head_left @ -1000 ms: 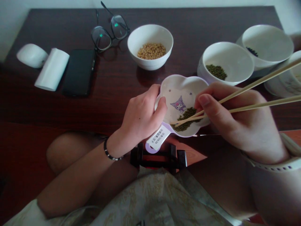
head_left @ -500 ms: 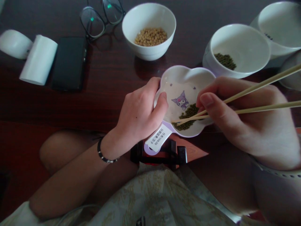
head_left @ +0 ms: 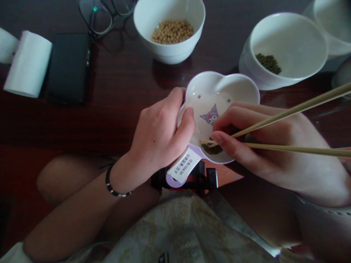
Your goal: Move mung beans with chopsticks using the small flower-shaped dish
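My left hand (head_left: 161, 131) is closed on the left rim of a white, flower-shaped bowl (head_left: 204, 82) with a purple edge, a cartoon figure inside and a labelled handle. Small green beans (head_left: 212, 149) lie at the bowl's near side, partly hidden by my fingers. A pair of light wooden chopsticks (head_left: 276, 118) is gripped in my right hand (head_left: 263, 146), which reaches over the bowl's right part. The chopstick tips are close together among the beans; whether they pinch one is too small to tell.
Beyond the bowl stand a white bowl of tan beans (head_left: 171, 54) and, at right, a white bowl with green beans (head_left: 290, 47). Another white bowl (head_left: 336, 25) is behind that. Left are glasses (head_left: 94, 18), a black box (head_left: 68, 69) and a white roll (head_left: 29, 65).
My right hand has moved left and down over the flower-shaped bowl, hiding more of the green beans. The view has shifted slightly, and the left hand keeps its hold.
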{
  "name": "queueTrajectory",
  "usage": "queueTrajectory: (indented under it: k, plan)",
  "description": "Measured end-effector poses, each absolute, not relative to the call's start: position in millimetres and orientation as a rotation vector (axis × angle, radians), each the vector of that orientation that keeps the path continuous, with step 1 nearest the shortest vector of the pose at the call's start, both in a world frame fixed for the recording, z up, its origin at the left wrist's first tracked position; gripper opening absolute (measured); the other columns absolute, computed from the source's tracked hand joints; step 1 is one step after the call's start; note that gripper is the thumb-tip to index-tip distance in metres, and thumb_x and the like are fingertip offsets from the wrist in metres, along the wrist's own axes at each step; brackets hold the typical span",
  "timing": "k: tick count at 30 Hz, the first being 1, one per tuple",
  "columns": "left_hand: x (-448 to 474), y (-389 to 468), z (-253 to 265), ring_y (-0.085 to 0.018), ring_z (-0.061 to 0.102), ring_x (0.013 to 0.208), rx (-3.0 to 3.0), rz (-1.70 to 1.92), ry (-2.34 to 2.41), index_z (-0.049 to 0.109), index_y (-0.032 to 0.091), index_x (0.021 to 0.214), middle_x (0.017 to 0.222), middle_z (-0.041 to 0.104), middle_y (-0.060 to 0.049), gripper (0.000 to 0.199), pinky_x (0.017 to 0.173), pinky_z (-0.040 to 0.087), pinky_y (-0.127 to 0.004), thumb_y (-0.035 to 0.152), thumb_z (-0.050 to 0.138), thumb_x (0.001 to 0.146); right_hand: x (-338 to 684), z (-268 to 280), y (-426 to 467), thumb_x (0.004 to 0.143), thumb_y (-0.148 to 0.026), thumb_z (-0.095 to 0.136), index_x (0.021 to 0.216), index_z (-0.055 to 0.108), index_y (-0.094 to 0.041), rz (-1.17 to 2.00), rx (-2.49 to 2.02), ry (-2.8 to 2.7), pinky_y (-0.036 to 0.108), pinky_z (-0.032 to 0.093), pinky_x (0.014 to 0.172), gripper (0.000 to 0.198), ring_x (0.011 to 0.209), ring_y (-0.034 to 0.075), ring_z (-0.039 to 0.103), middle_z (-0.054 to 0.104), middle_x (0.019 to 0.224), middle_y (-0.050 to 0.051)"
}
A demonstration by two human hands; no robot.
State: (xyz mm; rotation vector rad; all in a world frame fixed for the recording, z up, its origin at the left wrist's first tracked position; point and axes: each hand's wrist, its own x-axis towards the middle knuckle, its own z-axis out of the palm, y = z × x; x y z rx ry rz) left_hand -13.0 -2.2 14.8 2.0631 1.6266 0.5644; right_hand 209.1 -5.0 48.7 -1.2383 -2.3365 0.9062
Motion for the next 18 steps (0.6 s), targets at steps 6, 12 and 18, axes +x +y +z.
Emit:
queueTrajectory:
  k: [6,12,18]
  plan:
    - [-13.8,-2.7,15.7,-0.021,0.072,0.094,2.078,0.566,1.614,0.064,0.020,0.108,0.093,0.073,-0.006,0.023,0.083,0.054,-0.030,0.033,0.045,0.107,210.3,46.3,-5.0,0.107,-0.041,0.059,0.087,0.065,-0.022,0.876,-1.185,-2.325,0.032,0.034,0.061,0.028,0.067,0.015,0.054,0.065,0.083,0.004]
    - [-15.8,-0.6,13.9,-0.019,0.071,0.086,2.121,0.571,1.580,0.062,0.019,0.105,0.093,0.075,-0.006,0.024,0.074,0.050,-0.030,0.034,0.043,0.107,210.1,45.2,-2.5,0.107,-0.039,0.060,0.087,0.066,-0.021,0.894,-1.157,-2.297,0.032,0.036,0.064,0.028,0.069,0.015,0.055,0.062,0.081,0.003]
    - [-16.5,0.2,10.7,-0.019,0.069,0.082,2.135,0.564,1.572,0.062,0.018,0.109,0.095,0.075,-0.005,0.025,0.071,0.045,-0.031,0.032,0.041,0.106,211.8,42.0,-4.2,0.108,-0.039,0.061,0.085,0.064,-0.019,0.943,-1.174,-2.179,0.029,0.039,0.065,0.030,0.070,0.012,0.055,0.061,0.080,0.001]
